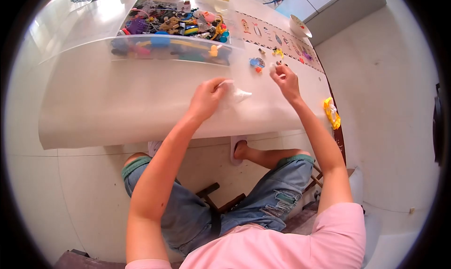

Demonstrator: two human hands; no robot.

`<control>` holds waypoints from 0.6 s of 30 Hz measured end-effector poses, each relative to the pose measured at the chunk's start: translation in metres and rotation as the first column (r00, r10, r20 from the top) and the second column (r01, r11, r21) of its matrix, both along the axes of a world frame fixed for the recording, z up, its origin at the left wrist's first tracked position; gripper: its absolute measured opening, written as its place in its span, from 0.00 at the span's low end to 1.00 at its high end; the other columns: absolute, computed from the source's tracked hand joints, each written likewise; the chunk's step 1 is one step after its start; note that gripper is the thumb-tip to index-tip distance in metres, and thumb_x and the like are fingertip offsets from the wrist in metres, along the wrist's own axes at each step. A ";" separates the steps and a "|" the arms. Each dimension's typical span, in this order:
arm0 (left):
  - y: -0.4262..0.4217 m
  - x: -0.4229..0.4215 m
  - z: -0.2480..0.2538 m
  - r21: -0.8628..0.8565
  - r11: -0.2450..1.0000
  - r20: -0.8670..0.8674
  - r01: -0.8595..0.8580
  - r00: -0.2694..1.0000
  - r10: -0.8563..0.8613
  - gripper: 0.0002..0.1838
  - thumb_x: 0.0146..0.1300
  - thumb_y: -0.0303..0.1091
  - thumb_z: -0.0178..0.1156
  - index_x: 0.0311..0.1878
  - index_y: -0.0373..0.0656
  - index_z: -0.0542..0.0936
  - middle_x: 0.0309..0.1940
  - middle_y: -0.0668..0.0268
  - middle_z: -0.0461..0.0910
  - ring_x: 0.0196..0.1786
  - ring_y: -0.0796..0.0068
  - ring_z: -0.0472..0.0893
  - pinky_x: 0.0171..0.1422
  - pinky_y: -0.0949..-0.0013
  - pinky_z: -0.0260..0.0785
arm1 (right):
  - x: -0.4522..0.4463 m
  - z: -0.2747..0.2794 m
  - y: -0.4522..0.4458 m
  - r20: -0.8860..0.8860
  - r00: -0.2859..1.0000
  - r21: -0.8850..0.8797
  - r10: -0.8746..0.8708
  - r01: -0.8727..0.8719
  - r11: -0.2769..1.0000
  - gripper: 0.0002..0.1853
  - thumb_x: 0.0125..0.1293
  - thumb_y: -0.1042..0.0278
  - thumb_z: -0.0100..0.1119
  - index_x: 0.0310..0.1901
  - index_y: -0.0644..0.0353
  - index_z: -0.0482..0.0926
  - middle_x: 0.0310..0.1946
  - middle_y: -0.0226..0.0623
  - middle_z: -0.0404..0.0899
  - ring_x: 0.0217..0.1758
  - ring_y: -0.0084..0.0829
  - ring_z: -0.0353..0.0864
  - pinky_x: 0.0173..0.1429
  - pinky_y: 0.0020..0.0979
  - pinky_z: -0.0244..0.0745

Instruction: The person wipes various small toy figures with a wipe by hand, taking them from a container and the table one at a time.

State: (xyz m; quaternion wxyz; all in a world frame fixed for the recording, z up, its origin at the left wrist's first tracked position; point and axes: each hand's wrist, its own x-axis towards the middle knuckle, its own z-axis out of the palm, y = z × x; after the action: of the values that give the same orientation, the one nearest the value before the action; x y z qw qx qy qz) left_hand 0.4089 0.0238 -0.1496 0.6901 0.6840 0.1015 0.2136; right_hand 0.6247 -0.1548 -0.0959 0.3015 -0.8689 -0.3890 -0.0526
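Pinched between the thumb and fingers of the left hand (206, 99) was a thin, crumpled white sheet (237, 95), tissue-like, with a loose corner spread out over the table. At the right hand (285, 80) the fingertips were drawn close together beside a small whitish piece (272, 70); whether it was gripped could not be told.

Nearest the camera, a smooth pink short-sleeved shirt (277, 243) was worn with faded blue denim trousers (188, 217), frayed at one ripped patch and finished with green cuffs. Beyond the knees, the table was covered by a glossy, pale covering (94, 114). At its right edge a crinkled yellow-and-white plastic packet (332, 113) was set. Just left of the right fingertips, a rounded translucent blue toy piece (256, 62) and a knobbly orange-red piece (259, 70) were laid close together, with a thin, bright yellow piece (278, 52) beyond. Farther off, a clear rectangular plastic box (155, 54) was heaped with irregular, many-coloured small toys (174, 22). Beside it ran a flat pinkish strip printed with pictures (263, 30), near a round white bowl (300, 26).
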 end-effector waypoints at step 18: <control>-0.008 0.036 0.030 -0.620 0.762 0.029 0.184 0.977 -0.213 0.22 0.60 0.35 0.57 0.57 0.43 0.68 0.41 0.70 0.76 0.38 0.87 0.75 0.34 0.85 0.63 | -0.064 -0.018 0.038 0.409 0.749 0.205 0.521 -0.631 0.748 0.22 0.45 0.84 0.58 0.45 0.54 0.76 0.46 0.33 0.72 0.49 0.38 0.73 0.44 0.34 0.76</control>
State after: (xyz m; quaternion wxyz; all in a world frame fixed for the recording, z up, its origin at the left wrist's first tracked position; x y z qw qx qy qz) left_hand 0.4451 0.0154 -0.1192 0.8924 0.4309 0.1080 0.0792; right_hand 0.5606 -0.1167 -0.1142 0.3750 -0.6187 -0.6709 -0.1628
